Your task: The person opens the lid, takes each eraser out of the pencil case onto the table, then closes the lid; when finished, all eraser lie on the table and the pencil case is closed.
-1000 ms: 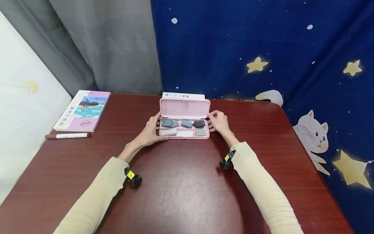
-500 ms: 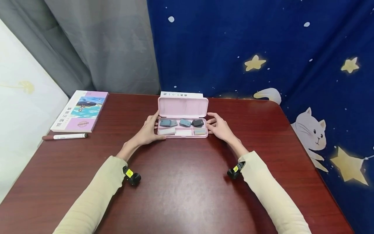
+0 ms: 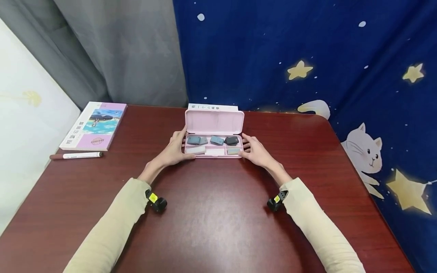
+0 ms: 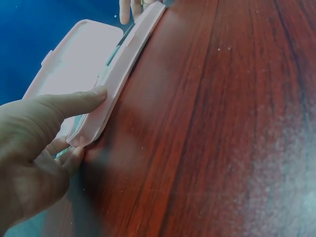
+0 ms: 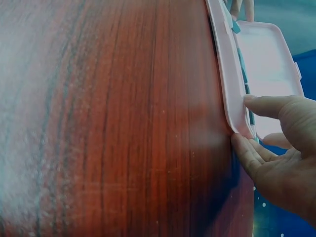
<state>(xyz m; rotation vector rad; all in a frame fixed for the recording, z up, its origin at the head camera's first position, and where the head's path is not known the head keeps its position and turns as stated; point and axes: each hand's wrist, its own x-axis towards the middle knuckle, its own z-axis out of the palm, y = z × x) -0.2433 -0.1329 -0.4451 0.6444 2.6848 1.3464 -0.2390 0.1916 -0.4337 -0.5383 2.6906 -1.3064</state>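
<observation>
Left hand [image 3: 173, 151] and right hand [image 3: 257, 151] grip a pink case [image 3: 215, 122] at nine and three o'clock, best held level.

A grey curtain [image 3: 129, 57] meets starry blue cloth [image 3: 239, 49] behind the table [image 3: 215, 235].

A reddish-brown wood-grained table [image 3: 218, 235], glossy with a pale glare at lower centre, fills most of the lower frame; its far right corner is rounded. At left of the frame lies a book [image 3: 95, 126] with a lilac-and-white cover, a white marker [image 3: 77, 156] just below it. An open pink case [image 3: 214, 122] sits at upper centre, a partly hidden white printed object [image 3: 211, 107] behind.
</observation>
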